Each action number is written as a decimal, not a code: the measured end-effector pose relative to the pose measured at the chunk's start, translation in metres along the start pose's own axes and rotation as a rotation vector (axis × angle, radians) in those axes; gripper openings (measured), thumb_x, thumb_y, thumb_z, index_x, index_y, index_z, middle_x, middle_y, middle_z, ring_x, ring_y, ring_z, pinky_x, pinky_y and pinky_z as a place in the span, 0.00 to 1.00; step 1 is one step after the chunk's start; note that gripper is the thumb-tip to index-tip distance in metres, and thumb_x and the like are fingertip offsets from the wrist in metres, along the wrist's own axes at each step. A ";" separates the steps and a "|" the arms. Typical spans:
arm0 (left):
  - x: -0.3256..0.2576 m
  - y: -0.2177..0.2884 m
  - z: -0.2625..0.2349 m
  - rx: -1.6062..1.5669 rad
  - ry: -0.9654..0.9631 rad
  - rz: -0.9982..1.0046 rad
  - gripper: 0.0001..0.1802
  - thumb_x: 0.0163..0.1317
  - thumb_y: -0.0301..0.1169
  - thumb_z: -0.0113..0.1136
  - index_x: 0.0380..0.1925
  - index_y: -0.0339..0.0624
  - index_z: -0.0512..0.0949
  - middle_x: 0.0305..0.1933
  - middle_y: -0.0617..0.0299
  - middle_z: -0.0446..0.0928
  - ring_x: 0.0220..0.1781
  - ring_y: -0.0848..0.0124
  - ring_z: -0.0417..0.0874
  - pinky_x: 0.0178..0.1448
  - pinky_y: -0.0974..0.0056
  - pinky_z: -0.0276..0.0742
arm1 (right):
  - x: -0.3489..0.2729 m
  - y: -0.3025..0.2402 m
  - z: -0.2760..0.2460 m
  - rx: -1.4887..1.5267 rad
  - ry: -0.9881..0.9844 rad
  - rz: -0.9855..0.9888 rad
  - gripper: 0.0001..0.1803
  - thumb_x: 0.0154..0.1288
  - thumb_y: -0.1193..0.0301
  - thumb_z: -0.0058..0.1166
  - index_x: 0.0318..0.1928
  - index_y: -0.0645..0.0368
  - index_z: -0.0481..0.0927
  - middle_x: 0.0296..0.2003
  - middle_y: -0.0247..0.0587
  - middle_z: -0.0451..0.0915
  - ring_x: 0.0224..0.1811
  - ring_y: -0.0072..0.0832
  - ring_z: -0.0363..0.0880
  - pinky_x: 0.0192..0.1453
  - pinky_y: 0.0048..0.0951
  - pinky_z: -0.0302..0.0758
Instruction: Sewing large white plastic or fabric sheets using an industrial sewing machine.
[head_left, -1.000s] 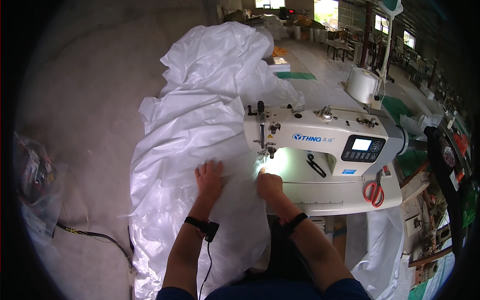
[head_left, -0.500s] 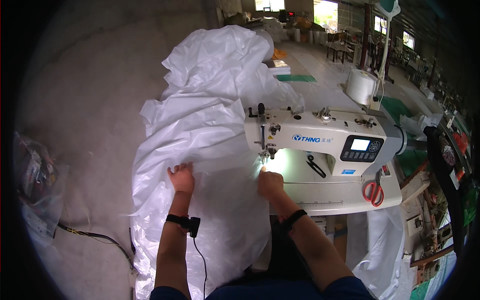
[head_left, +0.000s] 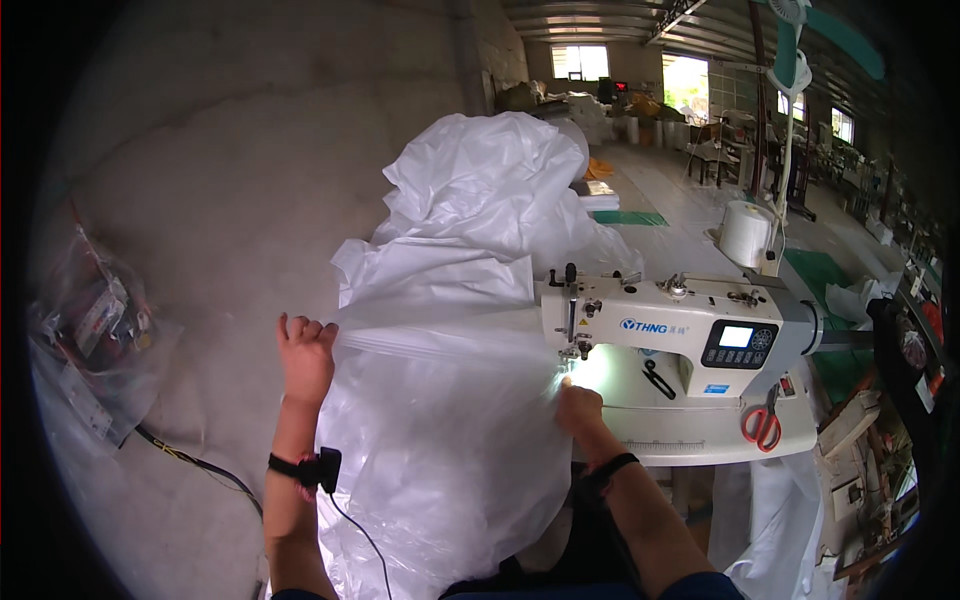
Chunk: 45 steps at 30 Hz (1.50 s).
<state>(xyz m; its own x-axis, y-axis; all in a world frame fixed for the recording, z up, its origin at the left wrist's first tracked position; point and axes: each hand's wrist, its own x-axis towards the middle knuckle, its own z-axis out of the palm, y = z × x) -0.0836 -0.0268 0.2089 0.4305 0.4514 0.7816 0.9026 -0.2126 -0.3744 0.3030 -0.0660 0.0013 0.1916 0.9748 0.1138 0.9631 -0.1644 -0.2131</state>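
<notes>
A large, crumpled white plastic sheet (head_left: 450,400) spreads from my lap to a heap beyond the sewing machine. At its left edge my left hand (head_left: 307,355) is closed with curled fingers, and taut folds run from it across the sheet. Just in front of the lit needle area of the white sewing machine (head_left: 640,318), my right hand (head_left: 580,408) is closed on the sheet's right edge. Its fingertips are partly hidden and washed out by the lamp. Small black thread snips (head_left: 658,379) and red-handled scissors (head_left: 763,428) lie on the machine bed, right of my right hand.
Behind the machine stands a white thread cone (head_left: 747,234) by a pole with a fan. Bagged items (head_left: 95,320) and a black cable (head_left: 190,462) lie on the floor at left. More white sheeting (head_left: 770,515) hangs below the machine table (head_left: 680,450).
My left hand has moved left to the sheet's edge, its spread fingers now curled, drawing folds taut. My right hand stays by the needle. The whole view has shifted, showing more of the room.
</notes>
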 end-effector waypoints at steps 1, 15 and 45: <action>0.010 0.011 -0.038 -0.031 0.048 0.047 0.11 0.45 0.22 0.52 0.28 0.46 0.80 0.28 0.62 0.76 0.40 0.64 0.76 0.64 0.42 0.58 | -0.001 0.002 0.000 0.046 0.016 0.034 0.23 0.55 0.71 0.47 0.54 0.62 0.69 0.33 0.46 0.82 0.37 0.37 0.82 0.40 0.35 0.76; -0.234 0.246 -0.057 -1.801 -1.670 -0.595 0.15 0.58 0.38 0.56 0.40 0.40 0.76 0.30 0.58 0.78 0.33 0.70 0.76 0.43 0.63 0.73 | -0.187 -0.009 0.053 1.262 -0.298 0.314 0.20 0.61 0.60 0.50 0.40 0.68 0.78 0.29 0.40 0.79 0.34 0.26 0.78 0.36 0.30 0.73; -0.104 0.090 0.027 -0.678 -0.444 -0.324 0.23 0.55 0.34 0.60 0.51 0.38 0.73 0.51 0.48 0.75 0.55 0.52 0.73 0.64 0.50 0.61 | -0.102 -0.072 0.183 0.701 -0.161 -0.330 0.21 0.58 0.67 0.54 0.51 0.61 0.72 0.46 0.50 0.76 0.48 0.42 0.74 0.54 0.38 0.70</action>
<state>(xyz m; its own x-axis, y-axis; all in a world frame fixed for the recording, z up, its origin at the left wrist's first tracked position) -0.0474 -0.0696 0.0810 0.2388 0.8450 0.4785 0.8483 -0.4213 0.3208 0.1798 -0.1258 -0.1724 -0.1647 0.9753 0.1473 0.6116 0.2181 -0.7605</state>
